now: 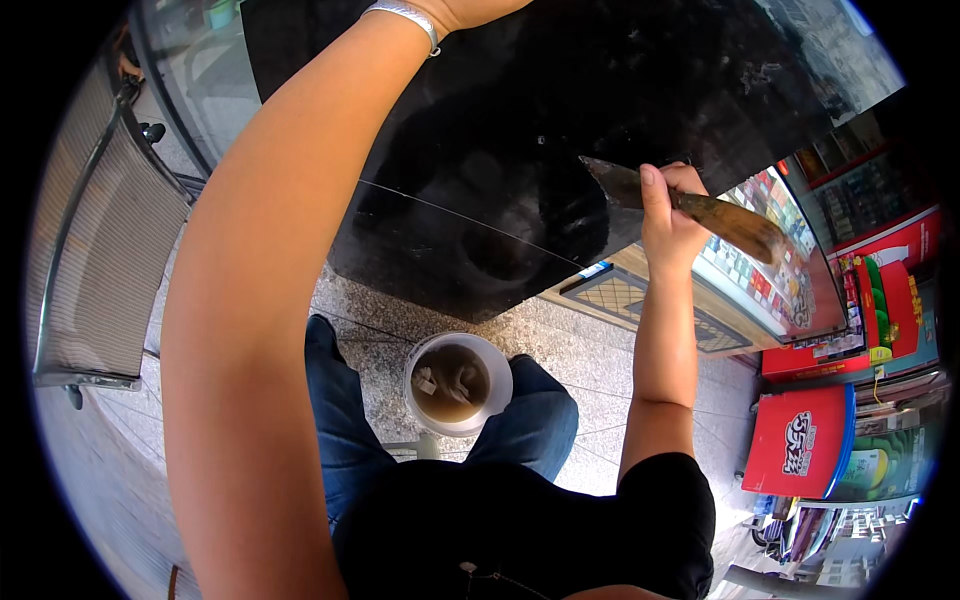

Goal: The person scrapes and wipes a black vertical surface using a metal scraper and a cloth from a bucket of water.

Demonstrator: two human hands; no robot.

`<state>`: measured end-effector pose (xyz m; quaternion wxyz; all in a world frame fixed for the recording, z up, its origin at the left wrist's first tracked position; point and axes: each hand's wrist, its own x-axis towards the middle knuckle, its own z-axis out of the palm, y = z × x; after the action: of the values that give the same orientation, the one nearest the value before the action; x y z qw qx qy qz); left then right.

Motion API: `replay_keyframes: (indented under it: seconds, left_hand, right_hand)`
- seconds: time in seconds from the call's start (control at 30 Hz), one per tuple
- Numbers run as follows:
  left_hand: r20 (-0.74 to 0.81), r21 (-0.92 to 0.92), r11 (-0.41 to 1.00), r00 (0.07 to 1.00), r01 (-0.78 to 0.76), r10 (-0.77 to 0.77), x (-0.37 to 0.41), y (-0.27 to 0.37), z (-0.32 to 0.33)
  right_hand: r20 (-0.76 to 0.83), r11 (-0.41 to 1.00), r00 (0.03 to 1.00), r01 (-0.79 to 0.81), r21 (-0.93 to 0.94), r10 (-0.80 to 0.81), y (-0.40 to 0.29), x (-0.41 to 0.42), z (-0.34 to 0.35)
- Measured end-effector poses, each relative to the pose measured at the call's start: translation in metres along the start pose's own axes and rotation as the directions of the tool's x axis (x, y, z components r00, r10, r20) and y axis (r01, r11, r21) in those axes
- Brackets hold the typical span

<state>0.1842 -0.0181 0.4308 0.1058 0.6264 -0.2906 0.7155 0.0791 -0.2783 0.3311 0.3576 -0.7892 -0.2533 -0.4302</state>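
In my right hand (pixel 675 217) is a putty knife with a worn wooden handle (pixel 735 225). Its stained metal blade (pixel 613 181) points left, over the face of a large black panel (pixel 480 150). My left arm stretches far up across the view. Only the wrist end of my left hand (pixel 480 9) shows at the top edge, by the panel; its fingers are cut off. A pale line crosses the panel's lower part, and whitish smudges mark the surface. Between my knees stands a white plastic bucket (pixel 411 390) of murky water, with pale pieces that look like cloth (pixel 459 384) in it.
A metal mesh bench (pixel 112 225) stands at the left. To the right are a glass display counter (pixel 780 247) with small packages and a red box bearing writing (pixel 795 442). The floor (pixel 592 375) is speckled tile. A glass pane (pixel 202 67) rises behind the bench.
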Motion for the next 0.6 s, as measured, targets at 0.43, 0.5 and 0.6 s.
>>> replay_keyframes:
  seconds: [0.43, 0.5, 0.6]
  left_hand:
    - [0.314, 0.075, 0.978, 0.927, 0.193, -0.207, -0.107, 0.031, -0.015]
    - [0.311, 0.068, 0.979, 0.929, 0.191, -0.203, -0.108, 0.029, -0.014]
    - [0.313, 0.084, 0.977, 0.925, 0.198, -0.214, -0.109, 0.030, -0.013]
  right_hand:
    - [-0.212, 0.997, 0.975, 0.077, 0.021, -0.071, -0.006, -0.002, 0.038]
    - [0.003, 0.991, 0.999, 0.049, -0.127, -0.049, -0.009, -0.009, 0.042]
    - [-0.149, 0.992, 0.982, 0.103, -0.069, -0.112, -0.008, -0.007, 0.033]
